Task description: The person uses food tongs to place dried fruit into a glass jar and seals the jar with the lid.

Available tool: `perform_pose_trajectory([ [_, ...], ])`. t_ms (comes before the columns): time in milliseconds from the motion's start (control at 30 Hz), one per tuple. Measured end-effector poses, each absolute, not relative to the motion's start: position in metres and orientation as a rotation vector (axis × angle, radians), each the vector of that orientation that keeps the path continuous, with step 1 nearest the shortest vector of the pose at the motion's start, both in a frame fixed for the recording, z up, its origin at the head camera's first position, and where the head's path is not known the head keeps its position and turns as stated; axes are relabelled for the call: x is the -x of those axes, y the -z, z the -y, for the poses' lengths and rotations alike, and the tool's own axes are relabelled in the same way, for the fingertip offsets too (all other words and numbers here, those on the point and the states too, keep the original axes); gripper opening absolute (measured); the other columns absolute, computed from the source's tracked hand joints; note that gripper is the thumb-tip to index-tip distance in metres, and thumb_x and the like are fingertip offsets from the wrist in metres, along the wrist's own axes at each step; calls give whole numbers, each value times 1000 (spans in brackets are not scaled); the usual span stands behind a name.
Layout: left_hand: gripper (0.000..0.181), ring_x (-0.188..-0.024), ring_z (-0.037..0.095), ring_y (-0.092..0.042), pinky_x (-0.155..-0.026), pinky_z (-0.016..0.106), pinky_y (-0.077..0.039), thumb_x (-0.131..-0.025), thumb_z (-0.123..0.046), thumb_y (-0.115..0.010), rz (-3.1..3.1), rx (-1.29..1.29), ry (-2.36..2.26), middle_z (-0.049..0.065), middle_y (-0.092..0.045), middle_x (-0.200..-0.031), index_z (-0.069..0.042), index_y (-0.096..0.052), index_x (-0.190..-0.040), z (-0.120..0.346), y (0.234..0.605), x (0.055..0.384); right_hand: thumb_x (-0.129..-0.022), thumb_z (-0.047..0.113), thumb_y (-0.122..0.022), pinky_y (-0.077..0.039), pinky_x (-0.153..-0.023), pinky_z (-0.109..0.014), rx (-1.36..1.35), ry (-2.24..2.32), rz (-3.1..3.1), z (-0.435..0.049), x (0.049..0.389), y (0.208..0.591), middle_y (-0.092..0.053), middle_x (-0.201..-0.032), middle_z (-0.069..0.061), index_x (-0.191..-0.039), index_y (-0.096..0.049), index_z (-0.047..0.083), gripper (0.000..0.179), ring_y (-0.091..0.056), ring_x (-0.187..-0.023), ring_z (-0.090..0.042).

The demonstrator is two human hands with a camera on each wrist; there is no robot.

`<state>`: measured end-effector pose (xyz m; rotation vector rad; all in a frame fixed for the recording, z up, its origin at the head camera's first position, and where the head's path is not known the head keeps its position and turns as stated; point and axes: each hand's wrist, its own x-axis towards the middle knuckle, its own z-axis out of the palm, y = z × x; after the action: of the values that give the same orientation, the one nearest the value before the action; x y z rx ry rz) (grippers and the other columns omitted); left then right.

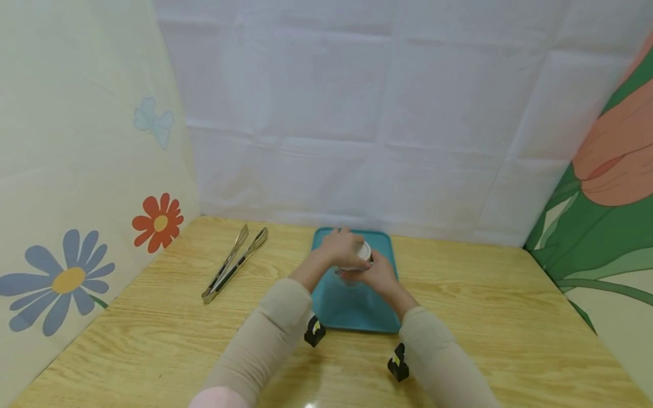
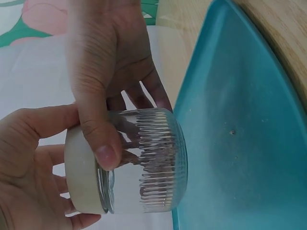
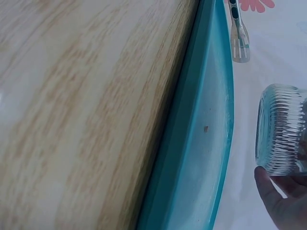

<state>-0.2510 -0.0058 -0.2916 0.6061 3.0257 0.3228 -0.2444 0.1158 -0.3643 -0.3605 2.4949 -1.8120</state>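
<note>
Both hands hold a clear glass jar [image 2: 156,167] with ribbed sides and a pale lid [image 2: 81,177] above the blue tray [image 1: 352,311]. From over the top, my left hand [image 1: 340,249] grips the lid, its fingers spread round the rim. My right hand [image 1: 380,275] holds the glass body, with the thumb lying across it just below the lid in the left wrist view. In the right wrist view the jar's ribbed lower part shows at the right edge, a fingertip of the right hand [image 3: 288,208] touching near its base.
Metal tongs [image 1: 234,266] with dark grips lie left of the tray on the wood-patterned table [image 1: 490,317]. A white cloth wall [image 1: 326,113] rises behind, and flower-printed panels stand on both sides. Black mounts [image 1: 314,331] sit by the sleeves. Small specks [image 2: 232,132] dot the tray.
</note>
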Motion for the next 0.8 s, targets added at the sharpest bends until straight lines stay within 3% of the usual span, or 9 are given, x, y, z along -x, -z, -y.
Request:
perform_pose_trajectory([
  [267,59,-93,22,-43,-74,38,-35,-75,-19,-63,-2816,-692,-526,8,-38,-126,-16,-40,-129,10,285,251,-61,30,-78,-44,-71,-37,369,1749,-2518,-118,242,362,-53,-106,-2,-119,-46,13,68,-51,-91,-19],
  [367,60,-98,22,-43,-73,36,-38,-76,-17,-60,-2687,-725,-777,10,-33,-131,-13,-36,-132,14,287,253,-62,31,-77,-43,-73,-39,358,1741,-2514,-119,240,360,-52,-108,-4,-121,-44,11,70,-51,-94,-20],
  [467,58,-109,27,-39,-81,40,-37,-81,-32,-56,-2749,-719,-861,11,-32,-132,-12,-36,-132,14,292,256,-62,27,-77,-42,-74,-40,369,1771,-2504,-120,239,359,-50,-110,-6,-121,-43,10,71,-49,-96,-22],
  [567,66,-113,31,-35,-86,48,-30,-78,-55,-50,-2987,-608,-667,10,-38,-129,-15,-39,-130,9,296,257,-60,21,-79,-43,-75,-38,394,1841,-2479,-120,240,360,-52,-109,-7,-118,-47,8,68,-50,-97,-22],
  [667,76,-103,30,-40,-81,47,-33,-69,-72,-42,-3148,-439,-366,10,-46,-115,-17,-50,-120,3,299,254,-59,14,-80,-44,-72,-35,413,1905,-2441,-119,243,362,-55,-104,-7,-111,-53,6,60,-52,-94,-22],
  [800,77,-93,28,-42,-70,41,-39,-65,-78,-36,-3213,-354,-163,11,-47,-100,-13,-59,-100,-4,301,252,-59,12,-80,-45,-71,-34,410,1917,-2440,-118,244,362,-57,-99,-7,-105,-56,4,53,-53,-91,-22],
])
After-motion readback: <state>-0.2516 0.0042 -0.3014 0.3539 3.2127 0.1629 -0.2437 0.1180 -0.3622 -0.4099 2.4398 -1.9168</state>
